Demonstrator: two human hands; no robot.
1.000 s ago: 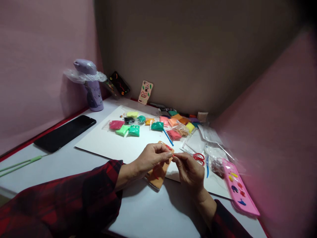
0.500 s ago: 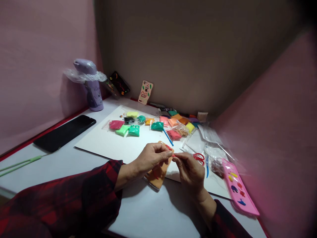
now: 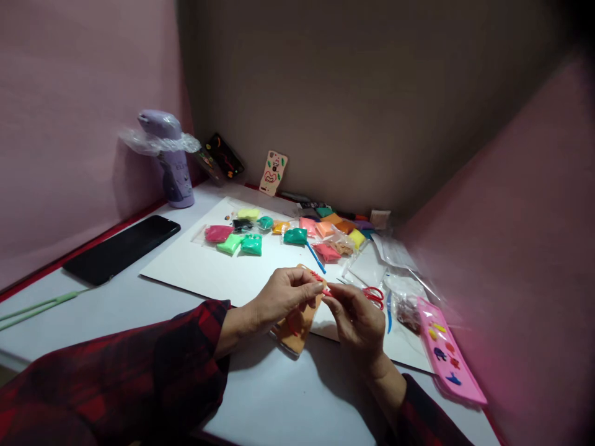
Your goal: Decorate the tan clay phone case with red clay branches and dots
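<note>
A small red piece of clay (image 3: 327,292) shows between my two hands. My right hand (image 3: 361,319) pinches it between thumb and fingertips. Just left of it, my left hand (image 3: 284,297) has its thumb pressed to its fingers; whatever is between those tips is too small to make out. Beneath my left hand lies an orange-tan phone case (image 3: 294,337) with small red bits near its upper end, partly covered by the fingers. Red-handled scissors (image 3: 374,297) lie right behind my right hand.
A white board (image 3: 204,266) bears several colored clay packets (image 3: 251,244) and a blue tool (image 3: 316,257). A black phone (image 3: 123,248) and purple bottle (image 3: 177,179) stand left; a pink mold tray (image 3: 458,371) lies right. Decorated cases (image 3: 273,173) lean behind.
My right fingertips have shifted slightly, and the red piece between the hands now sits a little differently. My left hand has hardly moved.
</note>
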